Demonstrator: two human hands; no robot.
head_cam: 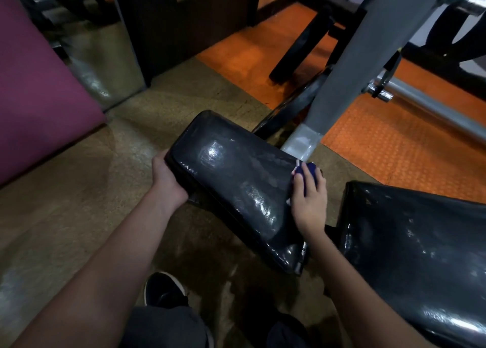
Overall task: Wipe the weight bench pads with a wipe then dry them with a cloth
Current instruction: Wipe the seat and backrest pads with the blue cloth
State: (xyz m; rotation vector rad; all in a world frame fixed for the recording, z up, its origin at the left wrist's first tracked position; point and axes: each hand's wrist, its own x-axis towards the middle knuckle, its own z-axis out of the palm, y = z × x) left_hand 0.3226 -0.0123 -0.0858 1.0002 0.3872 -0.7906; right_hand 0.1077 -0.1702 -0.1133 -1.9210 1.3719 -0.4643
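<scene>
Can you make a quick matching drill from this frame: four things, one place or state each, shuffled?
Things:
1. left hand
2. right hand
3. blue cloth
4. shoe

Places or states:
A. under the fingers, at the pad's right edge
B. on the floor, below the seat pad
C. gripping the seat pad's left edge
D. pressed flat on the cloth

Pairs: 1-C, 2-D, 3-A, 4-B

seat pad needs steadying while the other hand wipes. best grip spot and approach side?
Judging by its pose, grip the seat pad's long left edge, coming from the left as the left hand does. That rounded edge overhangs clear floor, while the right hand presses a blue cloth along the opposite edge.
</scene>
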